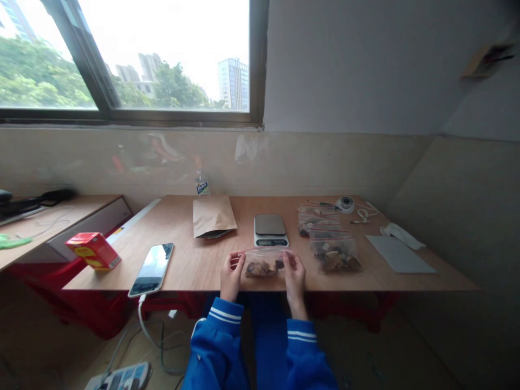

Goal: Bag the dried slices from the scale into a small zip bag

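A small clear zip bag [263,262] with brown pieces inside lies near the front edge of the wooden table [195,265]. My left hand [231,277] pinches its left end and my right hand [295,276] holds its right end. Both arms wear blue sleeves with white stripes. Just behind the bag stands a small digital scale [270,229] with nothing on its pan.
Filled zip bags [333,253] lie right of the scale, with more [317,221] behind. A brown paper pouch [213,215], a phone [152,268] on a cable, a red box [93,250], a white sheet [400,253] and a small bottle [202,184] share the table.
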`<state>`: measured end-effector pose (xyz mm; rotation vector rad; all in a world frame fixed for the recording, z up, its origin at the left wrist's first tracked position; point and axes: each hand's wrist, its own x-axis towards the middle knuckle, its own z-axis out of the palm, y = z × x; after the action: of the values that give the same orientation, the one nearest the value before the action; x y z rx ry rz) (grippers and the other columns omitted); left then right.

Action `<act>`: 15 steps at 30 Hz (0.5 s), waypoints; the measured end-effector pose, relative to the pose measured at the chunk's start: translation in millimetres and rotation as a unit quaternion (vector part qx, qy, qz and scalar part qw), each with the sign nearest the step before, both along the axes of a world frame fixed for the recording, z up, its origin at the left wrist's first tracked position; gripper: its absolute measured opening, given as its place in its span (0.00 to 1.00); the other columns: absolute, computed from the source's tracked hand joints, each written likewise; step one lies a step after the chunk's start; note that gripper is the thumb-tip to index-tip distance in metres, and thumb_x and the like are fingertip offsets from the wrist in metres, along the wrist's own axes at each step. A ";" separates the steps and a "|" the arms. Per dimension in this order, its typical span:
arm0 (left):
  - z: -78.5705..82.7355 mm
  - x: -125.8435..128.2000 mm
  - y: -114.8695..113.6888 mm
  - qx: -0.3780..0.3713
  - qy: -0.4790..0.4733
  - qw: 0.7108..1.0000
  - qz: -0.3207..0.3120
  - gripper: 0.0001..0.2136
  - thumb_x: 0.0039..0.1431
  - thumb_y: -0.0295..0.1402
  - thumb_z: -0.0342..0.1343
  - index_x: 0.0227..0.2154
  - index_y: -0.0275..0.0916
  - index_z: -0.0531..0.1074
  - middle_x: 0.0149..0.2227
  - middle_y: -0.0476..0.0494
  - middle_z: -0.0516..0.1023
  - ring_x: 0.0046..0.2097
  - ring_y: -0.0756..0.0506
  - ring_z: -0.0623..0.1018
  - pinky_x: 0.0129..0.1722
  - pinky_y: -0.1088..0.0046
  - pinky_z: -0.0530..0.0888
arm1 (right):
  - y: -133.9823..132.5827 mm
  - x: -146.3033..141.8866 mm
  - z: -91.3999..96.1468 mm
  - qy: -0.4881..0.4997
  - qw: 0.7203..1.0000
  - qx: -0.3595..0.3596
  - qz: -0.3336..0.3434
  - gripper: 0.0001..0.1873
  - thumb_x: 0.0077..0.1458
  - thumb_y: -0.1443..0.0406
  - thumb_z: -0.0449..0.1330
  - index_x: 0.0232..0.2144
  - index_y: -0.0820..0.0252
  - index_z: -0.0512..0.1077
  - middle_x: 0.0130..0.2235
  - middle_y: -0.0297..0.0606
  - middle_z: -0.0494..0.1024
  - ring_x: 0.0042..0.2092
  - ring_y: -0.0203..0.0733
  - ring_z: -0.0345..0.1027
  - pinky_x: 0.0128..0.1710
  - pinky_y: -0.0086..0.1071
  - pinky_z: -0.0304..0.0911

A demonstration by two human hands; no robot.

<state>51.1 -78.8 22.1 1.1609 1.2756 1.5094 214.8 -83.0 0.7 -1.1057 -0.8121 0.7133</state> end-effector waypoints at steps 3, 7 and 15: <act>-2.2 2.3 -0.3 0.004 -0.002 1.000 0.005 0.18 0.47 0.47 0.60 0.33 0.36 0.71 0.32 0.42 0.77 0.35 0.45 0.77 0.36 0.69 0.72 | -3.5 1.8 -0.8 -0.012 1.000 0.000 0.000 0.17 0.49 0.52 0.60 0.33 0.61 0.71 0.30 0.37 0.77 0.32 0.40 0.70 0.35 0.33 0.64; -1.9 4.8 -0.6 0.008 -0.009 1.000 0.010 0.18 0.46 0.47 0.60 0.31 0.36 0.72 0.32 0.43 0.77 0.36 0.44 0.77 0.37 0.69 0.72 | -6.8 4.9 0.0 -0.024 1.000 -0.001 0.007 0.17 0.49 0.52 0.61 0.33 0.61 0.71 0.31 0.37 0.77 0.33 0.40 0.70 0.35 0.32 0.65; -4.8 4.9 0.4 0.004 0.018 0.998 0.052 0.19 0.46 0.48 0.59 0.32 0.36 0.73 0.33 0.42 0.78 0.37 0.43 0.76 0.36 0.68 0.70 | -5.6 7.9 -2.9 -0.103 0.994 -0.011 -0.043 0.18 0.50 0.52 0.60 0.32 0.62 0.73 0.31 0.38 0.76 0.33 0.40 0.68 0.36 0.33 0.64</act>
<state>56.0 -78.4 17.3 1.1478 1.3743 1.5770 222.6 -88.6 -2.1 -1.2411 -0.9269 0.5442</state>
